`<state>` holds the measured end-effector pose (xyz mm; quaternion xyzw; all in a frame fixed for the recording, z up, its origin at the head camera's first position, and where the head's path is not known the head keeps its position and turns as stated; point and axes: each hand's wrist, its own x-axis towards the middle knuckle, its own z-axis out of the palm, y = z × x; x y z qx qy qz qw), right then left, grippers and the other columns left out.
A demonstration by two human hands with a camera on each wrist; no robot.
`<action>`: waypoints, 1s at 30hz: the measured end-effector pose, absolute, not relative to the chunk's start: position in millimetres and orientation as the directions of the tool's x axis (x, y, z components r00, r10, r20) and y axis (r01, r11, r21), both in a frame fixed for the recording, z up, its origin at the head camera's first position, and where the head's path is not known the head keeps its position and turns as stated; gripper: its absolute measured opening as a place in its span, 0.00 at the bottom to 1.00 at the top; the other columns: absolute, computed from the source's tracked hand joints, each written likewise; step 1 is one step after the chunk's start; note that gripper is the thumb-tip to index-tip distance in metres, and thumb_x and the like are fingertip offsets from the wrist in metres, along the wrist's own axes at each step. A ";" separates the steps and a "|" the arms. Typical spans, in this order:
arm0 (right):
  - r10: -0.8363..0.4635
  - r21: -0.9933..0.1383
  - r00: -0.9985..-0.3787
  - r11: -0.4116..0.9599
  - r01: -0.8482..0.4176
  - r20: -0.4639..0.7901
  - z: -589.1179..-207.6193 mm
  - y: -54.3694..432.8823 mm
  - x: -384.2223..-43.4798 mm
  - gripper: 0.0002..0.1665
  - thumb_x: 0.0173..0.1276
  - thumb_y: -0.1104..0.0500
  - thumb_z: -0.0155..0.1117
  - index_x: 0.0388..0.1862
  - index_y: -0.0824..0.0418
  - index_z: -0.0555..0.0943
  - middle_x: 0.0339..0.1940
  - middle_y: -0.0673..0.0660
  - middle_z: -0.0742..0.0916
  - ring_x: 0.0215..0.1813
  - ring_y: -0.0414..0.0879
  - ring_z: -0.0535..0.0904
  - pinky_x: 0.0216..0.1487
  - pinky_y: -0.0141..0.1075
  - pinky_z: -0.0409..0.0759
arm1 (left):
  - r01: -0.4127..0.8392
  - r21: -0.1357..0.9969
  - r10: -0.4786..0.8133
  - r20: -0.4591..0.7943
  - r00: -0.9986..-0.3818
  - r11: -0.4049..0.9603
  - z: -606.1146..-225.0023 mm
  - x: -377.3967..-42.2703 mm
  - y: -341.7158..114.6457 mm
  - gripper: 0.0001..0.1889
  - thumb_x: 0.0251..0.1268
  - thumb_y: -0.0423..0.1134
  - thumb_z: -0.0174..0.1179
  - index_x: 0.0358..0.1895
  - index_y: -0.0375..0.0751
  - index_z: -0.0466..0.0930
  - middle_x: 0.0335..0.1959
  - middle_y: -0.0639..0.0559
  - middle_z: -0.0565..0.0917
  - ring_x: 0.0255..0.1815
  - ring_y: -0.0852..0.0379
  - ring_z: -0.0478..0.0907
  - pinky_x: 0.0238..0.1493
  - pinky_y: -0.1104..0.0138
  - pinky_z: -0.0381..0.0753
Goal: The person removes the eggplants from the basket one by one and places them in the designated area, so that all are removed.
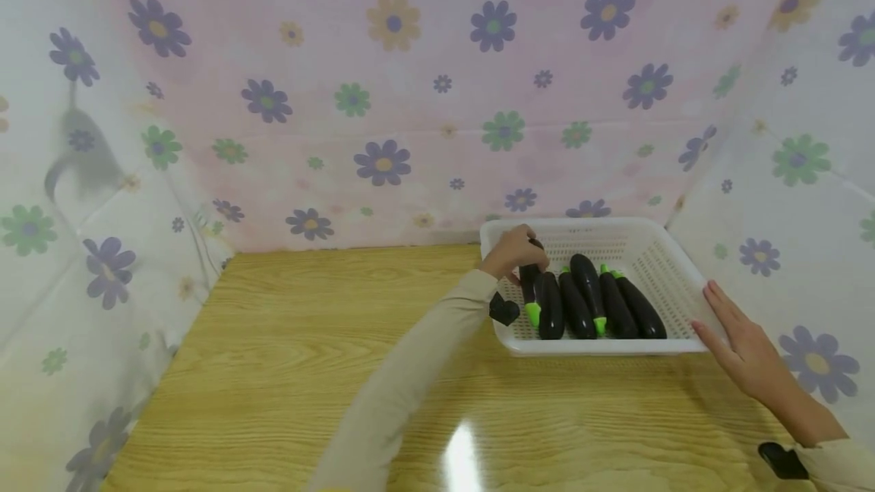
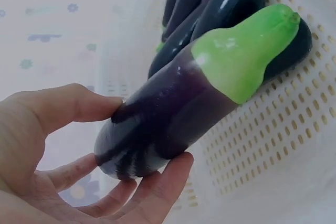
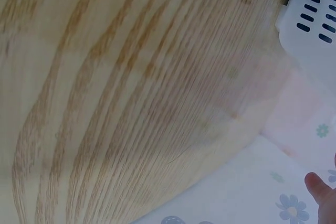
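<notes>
At the left end of a white plastic basket, my left hand holds a dark purple eggplant by its rounded end. Its bright green stem cap points toward me in the head view. In the left wrist view, thumb and fingers grip opposite sides of the eggplant, which lies over other eggplants. Several more eggplants lie side by side in the basket. My right hand rests with straight fingers against the basket's right rim. Only part of that hand shows in the right wrist view.
The basket stands on a wood-grain table, close to the back edge on the right. A flower-patterned cloth hangs behind the table and along both sides. Light reflects off the tabletop near its front.
</notes>
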<state>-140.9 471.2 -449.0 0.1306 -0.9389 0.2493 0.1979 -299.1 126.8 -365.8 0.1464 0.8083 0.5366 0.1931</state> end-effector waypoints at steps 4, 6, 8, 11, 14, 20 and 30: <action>-0.144 -0.405 -0.876 0.844 -0.352 0.460 -450.0 471.3 -140.2 0.37 0.71 0.62 0.51 0.75 0.64 0.51 0.76 0.53 0.52 0.74 0.54 0.46 0.73 0.46 0.37 | 0.029 0.941 0.468 -0.140 -0.873 0.337 -358.7 -299.9 117.5 0.33 0.51 0.31 0.65 0.64 0.38 0.66 0.53 0.40 0.73 0.38 0.47 0.78 0.32 0.46 0.82; -0.142 -0.405 -0.876 0.844 -0.351 0.461 -450.3 471.1 -139.7 0.37 0.71 0.62 0.51 0.75 0.64 0.51 0.76 0.53 0.52 0.74 0.54 0.46 0.73 0.47 0.37 | 0.038 0.948 0.480 -0.125 -0.868 0.316 -356.0 -300.3 113.3 0.33 0.53 0.32 0.65 0.65 0.39 0.65 0.53 0.40 0.74 0.38 0.47 0.79 0.30 0.48 0.82; -0.138 -0.409 -0.877 0.844 -0.348 0.461 -450.6 470.9 -139.6 0.37 0.71 0.62 0.51 0.75 0.64 0.51 0.76 0.53 0.52 0.74 0.54 0.46 0.73 0.49 0.38 | 0.033 0.956 0.483 -0.117 -0.868 0.291 -353.9 -300.8 109.6 0.33 0.53 0.32 0.65 0.65 0.40 0.66 0.51 0.40 0.75 0.39 0.46 0.79 0.27 0.51 0.82; -0.134 -0.416 -0.881 0.842 -0.343 0.453 -452.1 470.5 -139.4 0.37 0.71 0.62 0.50 0.76 0.63 0.51 0.76 0.52 0.51 0.74 0.55 0.46 0.72 0.54 0.38 | -0.008 0.966 0.477 -0.135 -0.868 0.258 -352.0 -302.2 104.4 0.33 0.53 0.32 0.66 0.65 0.43 0.67 0.49 0.43 0.76 0.42 0.47 0.78 0.27 0.52 0.83; -0.132 -0.419 -0.880 0.841 -0.343 0.455 -453.8 470.0 -139.0 0.37 0.71 0.62 0.51 0.76 0.63 0.51 0.76 0.52 0.52 0.74 0.54 0.45 0.72 0.53 0.38 | -0.054 0.974 0.485 -0.157 -0.861 0.218 -349.9 -302.5 99.3 0.33 0.54 0.32 0.66 0.66 0.45 0.66 0.49 0.43 0.76 0.46 0.46 0.77 0.32 0.49 0.83; -0.134 -0.406 -0.869 0.843 -0.352 0.476 -454.1 470.5 -138.8 0.37 0.71 0.63 0.51 0.75 0.63 0.52 0.76 0.53 0.52 0.74 0.50 0.46 0.73 0.41 0.37 | -0.050 0.977 0.490 -0.149 -0.859 0.209 -346.8 -301.0 89.9 0.34 0.55 0.32 0.65 0.67 0.47 0.65 0.54 0.40 0.74 0.47 0.45 0.77 0.31 0.51 0.83; -0.124 -0.413 -0.878 0.846 -0.337 0.462 -453.8 471.1 -141.5 0.37 0.71 0.62 0.51 0.76 0.62 0.50 0.77 0.51 0.51 0.74 0.45 0.43 0.72 0.52 0.37 | -0.043 0.981 0.497 -0.133 -0.858 0.189 -344.1 -300.8 78.1 0.35 0.54 0.31 0.66 0.67 0.47 0.66 0.56 0.39 0.72 0.43 0.46 0.79 0.36 0.46 0.82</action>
